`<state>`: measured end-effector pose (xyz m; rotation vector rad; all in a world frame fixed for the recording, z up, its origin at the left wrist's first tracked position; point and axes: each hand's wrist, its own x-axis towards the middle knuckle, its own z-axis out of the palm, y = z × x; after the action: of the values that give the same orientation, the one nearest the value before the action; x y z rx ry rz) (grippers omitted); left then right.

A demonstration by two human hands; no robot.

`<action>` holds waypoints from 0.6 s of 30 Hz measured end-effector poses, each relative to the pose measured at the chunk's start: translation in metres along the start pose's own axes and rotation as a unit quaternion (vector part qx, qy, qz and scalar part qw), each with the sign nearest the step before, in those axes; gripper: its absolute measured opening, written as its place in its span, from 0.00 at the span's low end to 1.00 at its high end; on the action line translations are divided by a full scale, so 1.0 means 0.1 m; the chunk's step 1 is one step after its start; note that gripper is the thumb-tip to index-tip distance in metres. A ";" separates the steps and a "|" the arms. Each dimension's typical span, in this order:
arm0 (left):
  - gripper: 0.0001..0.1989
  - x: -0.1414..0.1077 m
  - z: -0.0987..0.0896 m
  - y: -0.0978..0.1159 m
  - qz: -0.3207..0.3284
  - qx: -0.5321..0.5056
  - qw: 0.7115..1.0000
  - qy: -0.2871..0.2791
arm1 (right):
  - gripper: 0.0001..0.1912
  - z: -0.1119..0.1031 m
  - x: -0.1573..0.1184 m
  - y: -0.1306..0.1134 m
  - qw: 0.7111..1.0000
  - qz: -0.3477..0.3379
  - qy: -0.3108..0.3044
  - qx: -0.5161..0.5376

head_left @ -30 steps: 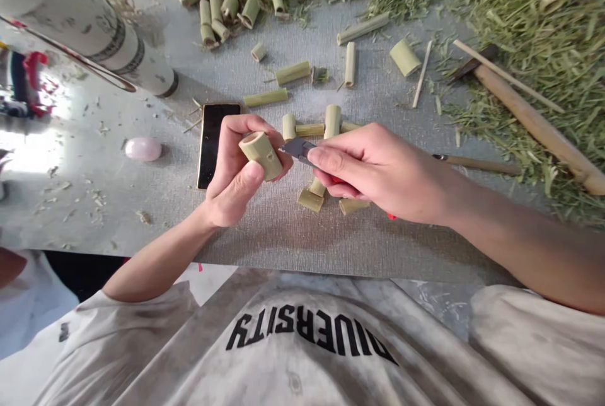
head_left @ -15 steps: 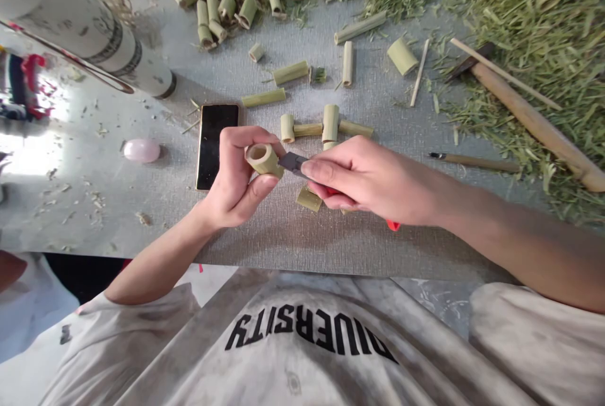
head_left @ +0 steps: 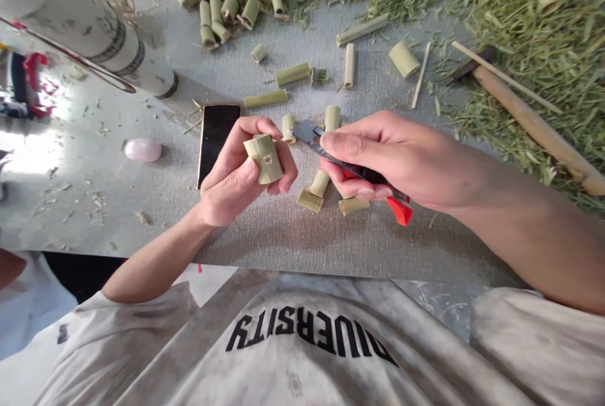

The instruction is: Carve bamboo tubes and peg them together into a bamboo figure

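In the head view, the left hand [head_left: 229,182] is gripping a short tube [head_left: 265,163], its thumb pressing the near side and its fingers wrapping behind. A rough notch is showing on the side facing the camera. The right hand [head_left: 397,160] is clamping a knife [head_left: 366,173], whose blade is pointing left towards the tube but staying clear of it. So the tube is sitting in the left hand, left of the right one, and the hands are keeping apart. A phone [head_left: 218,138] is lying just beyond the left hand.
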<state>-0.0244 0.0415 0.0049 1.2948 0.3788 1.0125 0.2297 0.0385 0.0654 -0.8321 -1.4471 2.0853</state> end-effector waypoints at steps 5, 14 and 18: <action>0.13 -0.01 0.04 0.02 -0.013 0.010 1.000 -0.017 | 0.29 -0.09 -0.04 -0.11 0.998 -0.047 0.037 -0.034; 0.11 -0.11 0.11 0.11 -0.040 -0.041 0.993 -0.108 | 0.30 -0.23 -0.10 -0.26 0.991 -0.035 0.090 -0.098; 0.11 -0.13 0.12 0.11 -0.046 -0.063 0.989 -0.129 | 0.29 -0.22 -0.11 -0.29 0.980 -0.069 0.112 -0.151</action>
<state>-0.0269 0.0227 0.0146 1.2625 0.1715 0.7679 0.2542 0.0557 0.0889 -1.0143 -1.6655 1.6356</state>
